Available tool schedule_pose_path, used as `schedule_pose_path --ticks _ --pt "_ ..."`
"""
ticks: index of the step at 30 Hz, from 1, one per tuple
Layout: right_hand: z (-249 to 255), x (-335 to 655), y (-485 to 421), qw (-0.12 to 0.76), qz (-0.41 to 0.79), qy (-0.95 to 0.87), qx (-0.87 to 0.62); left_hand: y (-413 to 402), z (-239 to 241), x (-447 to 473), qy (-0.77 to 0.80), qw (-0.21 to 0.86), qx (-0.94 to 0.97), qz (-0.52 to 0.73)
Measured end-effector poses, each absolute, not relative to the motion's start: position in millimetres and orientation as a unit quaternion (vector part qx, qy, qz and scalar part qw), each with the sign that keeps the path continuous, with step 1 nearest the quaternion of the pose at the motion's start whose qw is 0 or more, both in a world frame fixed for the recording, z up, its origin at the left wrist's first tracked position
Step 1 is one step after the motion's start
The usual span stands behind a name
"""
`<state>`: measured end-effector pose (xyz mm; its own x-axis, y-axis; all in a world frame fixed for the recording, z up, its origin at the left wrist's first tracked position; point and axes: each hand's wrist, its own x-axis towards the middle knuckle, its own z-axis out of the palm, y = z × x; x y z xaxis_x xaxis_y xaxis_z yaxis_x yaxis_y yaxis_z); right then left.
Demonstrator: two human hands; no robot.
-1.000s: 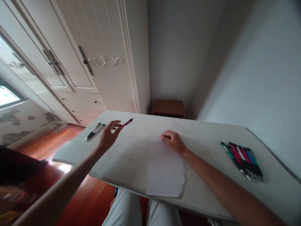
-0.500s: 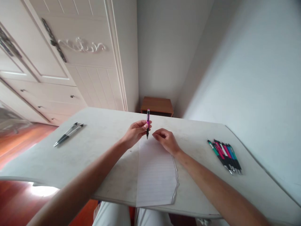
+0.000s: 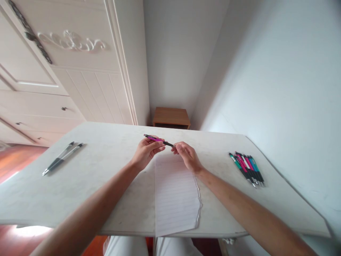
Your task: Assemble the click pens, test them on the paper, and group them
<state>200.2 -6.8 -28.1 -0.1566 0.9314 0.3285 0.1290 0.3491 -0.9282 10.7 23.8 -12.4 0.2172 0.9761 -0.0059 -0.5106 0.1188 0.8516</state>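
A purple and black pen (image 3: 157, 139) is held nearly level over the table, its tip end pointing right. My left hand (image 3: 146, 151) is closed on its barrel between thumb and fingers. The fingers of my right hand (image 3: 187, 153) pinch the pen at its tip. Beneath and in front of the hands lies a lined sheet of paper (image 3: 176, 199) with a torn right edge, reaching the near edge of the table.
The white table (image 3: 112, 199) holds two silver and grey pens (image 3: 62, 158) on the left. Several colored pens (image 3: 247, 169) lie in a row at the right. Beyond stand a white wardrobe (image 3: 93, 85) and a small brown wooden stand (image 3: 172, 116).
The pen has turned from upright to nearly level. My right hand has closed on its tip end. The view has shifted slightly to the right.
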Motion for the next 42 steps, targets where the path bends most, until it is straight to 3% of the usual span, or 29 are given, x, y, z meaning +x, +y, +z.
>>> schedule_pose_path --ticks 18,28,35,42 --pt "-18.6 217.3 1.3 0.587 0.364 -0.562 -0.455 25.7 -18.3 7.6 0.348 0.622 0.475 0.516" --pt "-20.5 217.6 3.5 0.574 0.387 -0.558 -0.457 27.3 -22.5 7.0 0.376 0.582 0.506 0.514" --pt "-25.4 221.4 7.3 0.549 0.330 -0.596 -0.484 21.6 -17.5 5.6 0.437 0.449 0.616 0.478" --pt "-27.0 222.4 8.3 0.536 0.315 -0.616 -0.485 18.9 -18.0 7.9 0.469 0.476 0.588 0.456"
